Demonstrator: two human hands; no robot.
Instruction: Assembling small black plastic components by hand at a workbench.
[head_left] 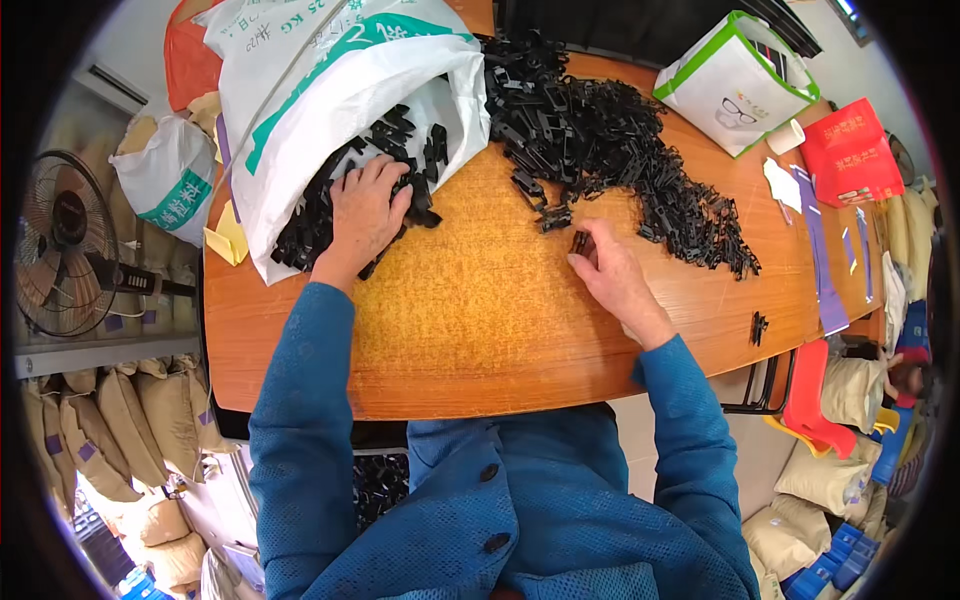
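Note:
My left hand (366,215) reaches into the mouth of a white woven sack (345,85) with green print, lying on its side on the table. Its fingers are stretched out and rest on small black plastic clips (309,225) in the opening; the undersides of the fingertips are hidden. Over the wooden table, my right hand (612,275) pinches a small black plastic clip (579,242) between thumb and fingers. Beyond that hand spreads a large heap of similar black clips (600,135), running from the sack toward the right.
A white and green bag (735,85) and a red bag (853,155) stand at the far right of the wooden table (450,330). A few clips (759,328) lie apart near its right edge. To the left is a fan (68,240); a red chair (818,405) is at right.

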